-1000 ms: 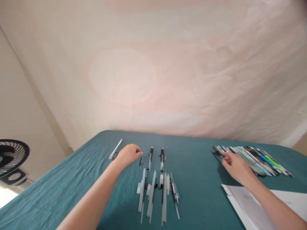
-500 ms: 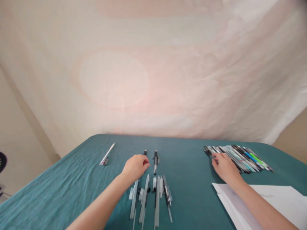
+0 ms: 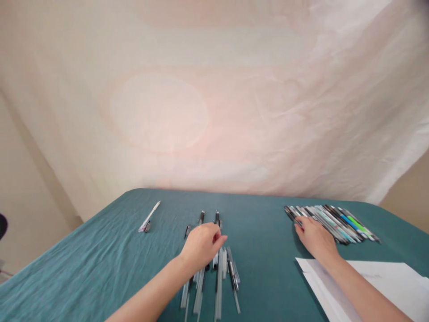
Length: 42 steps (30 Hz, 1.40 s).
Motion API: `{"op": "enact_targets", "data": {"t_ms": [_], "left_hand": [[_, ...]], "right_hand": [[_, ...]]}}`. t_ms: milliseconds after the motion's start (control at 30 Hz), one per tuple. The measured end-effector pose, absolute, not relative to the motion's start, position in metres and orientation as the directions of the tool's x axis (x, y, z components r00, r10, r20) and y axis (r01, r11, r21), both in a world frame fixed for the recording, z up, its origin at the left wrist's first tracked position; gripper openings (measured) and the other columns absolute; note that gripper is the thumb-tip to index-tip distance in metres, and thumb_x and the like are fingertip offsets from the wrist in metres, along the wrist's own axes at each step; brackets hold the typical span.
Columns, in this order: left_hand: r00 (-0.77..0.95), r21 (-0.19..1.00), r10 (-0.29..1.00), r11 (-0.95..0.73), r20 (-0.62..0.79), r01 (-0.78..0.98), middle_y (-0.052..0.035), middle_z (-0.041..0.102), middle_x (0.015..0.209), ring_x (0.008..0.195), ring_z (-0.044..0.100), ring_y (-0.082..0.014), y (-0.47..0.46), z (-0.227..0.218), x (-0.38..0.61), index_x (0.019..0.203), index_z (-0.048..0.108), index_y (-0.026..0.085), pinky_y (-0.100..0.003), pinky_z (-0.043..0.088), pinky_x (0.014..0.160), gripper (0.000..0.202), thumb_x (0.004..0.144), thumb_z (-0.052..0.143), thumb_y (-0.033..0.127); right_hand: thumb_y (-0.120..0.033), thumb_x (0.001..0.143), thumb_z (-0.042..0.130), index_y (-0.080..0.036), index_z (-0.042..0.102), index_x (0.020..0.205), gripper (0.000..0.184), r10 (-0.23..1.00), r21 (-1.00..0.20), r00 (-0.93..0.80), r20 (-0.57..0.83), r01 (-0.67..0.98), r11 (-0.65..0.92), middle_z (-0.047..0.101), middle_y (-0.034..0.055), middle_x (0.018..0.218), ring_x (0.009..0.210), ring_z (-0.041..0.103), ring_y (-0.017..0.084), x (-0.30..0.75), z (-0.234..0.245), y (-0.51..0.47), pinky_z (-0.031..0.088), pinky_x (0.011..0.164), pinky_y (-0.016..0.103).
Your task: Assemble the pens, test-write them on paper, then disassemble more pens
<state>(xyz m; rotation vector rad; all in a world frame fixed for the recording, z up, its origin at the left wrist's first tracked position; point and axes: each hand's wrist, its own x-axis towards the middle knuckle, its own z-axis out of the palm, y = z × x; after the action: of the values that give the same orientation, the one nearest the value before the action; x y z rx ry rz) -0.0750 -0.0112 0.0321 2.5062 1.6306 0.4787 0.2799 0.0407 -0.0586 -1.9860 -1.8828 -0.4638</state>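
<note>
My left hand (image 3: 203, 243) is over the middle group of disassembled pens, its fingers loosely curled and the thumb apart, with nothing seen in them. Beyond it stick out the dark ends of two pens (image 3: 202, 216) (image 3: 217, 217), and a dark pen cap (image 3: 187, 230) lies to its left. Below the hand are several clear pen barrels (image 3: 218, 295) with refills and caps, partly covered by it. My right hand (image 3: 315, 235) has its thumb and fingers closed at the left end of a row of pens (image 3: 335, 219), on a black pen (image 3: 292, 214). Its palm hides part of the row.
At the far left lie a white pen (image 3: 150, 215) and a small dark cap (image 3: 148, 226). White paper sheets (image 3: 382, 281) rest at the front right under my right forearm. A green cloth (image 3: 100, 264) covers the table, and a pale sheet (image 3: 214, 112) hangs behind it.
My left hand has moved right and slightly nearer, uncovering the dark cap and the left pen's end and now covering part of the middle pens. My right hand has stayed almost still.
</note>
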Motion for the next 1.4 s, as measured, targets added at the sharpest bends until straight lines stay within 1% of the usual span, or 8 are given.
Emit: {"op": "enact_targets", "data": {"t_ms": [133, 233, 333, 500, 733, 867, 1067, 1400], "left_hand": [[0.611, 0.24, 0.781, -0.623, 0.128, 0.745, -0.0023, 0.06, 0.072, 0.068, 0.054, -0.0149, -0.046, 0.024, -0.042, 0.069, 0.058, 0.019, -0.025, 0.037, 0.062, 0.03, 0.082, 0.041, 0.039], [0.731, 0.136, 0.674, -0.738, 0.107, 0.661, -0.007, 0.062, 0.082, 0.079, 0.055, -0.0203, -0.063, 0.004, -0.022, 0.081, 0.06, 0.016, -0.032, 0.039, 0.071, 0.028, 0.077, 0.049, 0.041], [0.734, 0.054, 0.666, -0.745, 0.134, 0.665, -0.0131, 0.06, 0.098, 0.091, 0.053, -0.0249, -0.065, -0.014, -0.013, 0.092, 0.058, 0.011, -0.036, 0.038, 0.076, 0.035, 0.076, 0.05, 0.042], [0.738, 0.022, 0.66, -0.747, 0.137, 0.664, -0.0144, 0.059, 0.103, 0.089, 0.054, -0.0245, -0.061, -0.021, -0.015, 0.094, 0.058, 0.009, -0.036, 0.038, 0.076, 0.038, 0.076, 0.051, 0.042], [0.753, 0.01, 0.643, -0.761, 0.141, 0.649, -0.0124, 0.061, 0.102, 0.085, 0.055, -0.0222, -0.058, -0.024, -0.017, 0.095, 0.06, 0.011, -0.034, 0.037, 0.072, 0.039, 0.076, 0.051, 0.044], [0.746, 0.007, 0.654, -0.752, 0.126, 0.659, -0.0122, 0.063, 0.097, 0.081, 0.056, -0.0221, -0.056, -0.025, -0.014, 0.091, 0.063, 0.01, -0.033, 0.037, 0.069, 0.041, 0.074, 0.053, 0.047], [0.751, 0.012, 0.651, -0.756, 0.111, 0.654, -0.0128, 0.062, 0.099, 0.082, 0.057, -0.0222, -0.055, -0.021, -0.014, 0.089, 0.063, 0.01, -0.033, 0.037, 0.068, 0.042, 0.074, 0.053, 0.048], [0.721, 0.141, 0.686, -0.726, 0.093, 0.673, -0.0094, 0.064, 0.083, 0.081, 0.056, -0.0223, -0.055, -0.013, -0.019, 0.083, 0.063, 0.014, -0.035, 0.039, 0.071, 0.035, 0.076, 0.049, 0.045]], "right_hand": [[-0.029, 0.079, 0.043, -0.02, 0.057, 0.094, 0.023, 0.876, -0.11, -0.045, 0.481, 0.988, 0.112, 0.061, 0.0053, 0.083, 0.072, 0.058, 0.019, 0.263, -0.047, 0.038, 0.043, 0.064, 0.03], [-0.025, 0.081, 0.04, -0.021, 0.058, 0.09, 0.021, 0.861, -0.134, -0.201, 0.467, 0.947, 0.294, 0.06, 0.0055, 0.084, 0.079, 0.056, 0.019, 0.235, -0.033, 0.03, 0.043, 0.071, 0.03], [-0.021, 0.083, 0.039, -0.023, 0.06, 0.088, 0.022, 0.826, -0.141, -0.365, 0.43, 0.877, 0.46, 0.06, 0.0049, 0.084, 0.084, 0.053, 0.019, 0.198, -0.017, 0.021, 0.041, 0.076, 0.031], [-0.013, 0.082, 0.043, -0.022, 0.06, 0.091, 0.022, 0.728, -0.17, -0.592, 0.346, 0.724, 0.669, 0.059, 0.0035, 0.087, 0.083, 0.051, 0.017, 0.137, 0.006, 0.018, 0.04, 0.075, 0.029], [-0.012, 0.083, 0.044, -0.02, 0.058, 0.098, 0.023, 0.51, -0.019, -0.818, 0.267, 0.525, 0.851, 0.06, 0.0046, 0.098, 0.091, 0.047, 0.018, 0.077, 0.018, 0.028, 0.037, 0.078, 0.03], [-0.012, 0.082, 0.044, -0.02, 0.058, 0.096, 0.022, 0.509, 0.003, -0.813, 0.282, 0.531, 0.847, 0.06, 0.0058, 0.094, 0.089, 0.049, 0.019, 0.064, 0.013, 0.032, 0.035, 0.076, 0.03], [-0.018, 0.083, 0.042, -0.02, 0.055, 0.096, 0.018, 0.822, -0.34, -0.433, 0.371, 0.76, 0.554, 0.055, 0.0036, 0.092, 0.081, 0.054, 0.014, 0.062, -0.003, 0.048, 0.039, 0.073, 0.025], [-0.015, 0.081, 0.043, -0.018, 0.057, 0.077, 0.015, 0.828, -0.523, -0.421, 0.371, 0.642, 0.561, 0.053, 0.0032, 0.086, 0.075, 0.053, 0.013, 0.063, -0.026, 0.056, 0.041, 0.072, 0.025]]}}
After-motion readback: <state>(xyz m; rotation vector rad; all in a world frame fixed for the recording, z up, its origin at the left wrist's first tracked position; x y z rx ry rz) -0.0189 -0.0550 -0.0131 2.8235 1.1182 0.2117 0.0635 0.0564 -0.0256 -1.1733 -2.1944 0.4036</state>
